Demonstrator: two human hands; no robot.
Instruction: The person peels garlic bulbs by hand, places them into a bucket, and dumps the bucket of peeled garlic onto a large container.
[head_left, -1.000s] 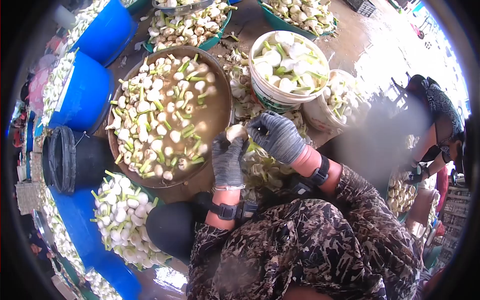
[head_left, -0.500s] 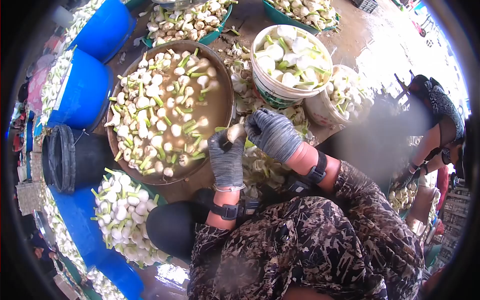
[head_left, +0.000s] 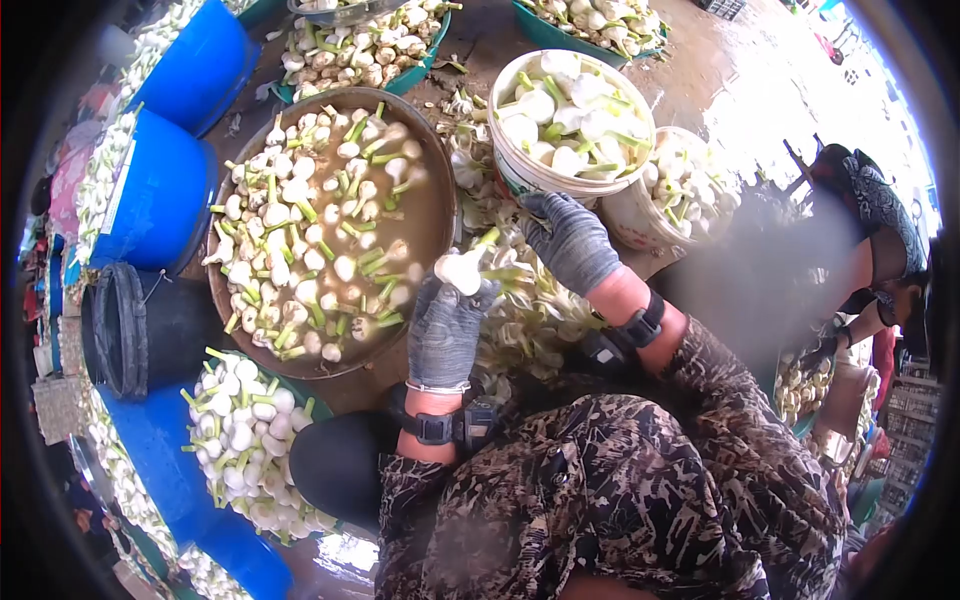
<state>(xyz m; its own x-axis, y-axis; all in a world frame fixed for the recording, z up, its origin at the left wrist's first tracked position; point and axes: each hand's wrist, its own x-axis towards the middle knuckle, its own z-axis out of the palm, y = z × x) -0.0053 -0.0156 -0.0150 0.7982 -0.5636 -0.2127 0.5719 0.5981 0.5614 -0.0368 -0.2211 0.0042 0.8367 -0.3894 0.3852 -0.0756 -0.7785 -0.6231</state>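
Note:
My left hand (head_left: 448, 320), in a grey knit glove, grips a garlic bulb (head_left: 460, 272) with a short green stem pointing up and to the right. The bulb looks white and smooth. My right hand (head_left: 575, 243), gloved the same way, is apart from the bulb, just below the white bucket (head_left: 507, 165). Its fingers are closed, and what they hold, if anything, is hidden. Beneath both hands lies a heap of peeled garlic skins (head_left: 525, 320). To the left, a wide round basin (head_left: 450, 200) holds garlic bulbs in muddy water.
A second white bucket (head_left: 640, 225) of bulbs stands behind the first. Green tubs (head_left: 425, 72) of unpeeled garlic are at the back. Blue tubs (head_left: 165, 195) and a black bucket (head_left: 170, 320) line the left, near a pile of white bulbs (head_left: 245, 430). Another person (head_left: 885, 230) is at right.
The bulb in my left hand now shows white instead of brownish skin, with its stem turned to the upper right. My right hand has moved away from it, rightward. The view has shifted slightly.

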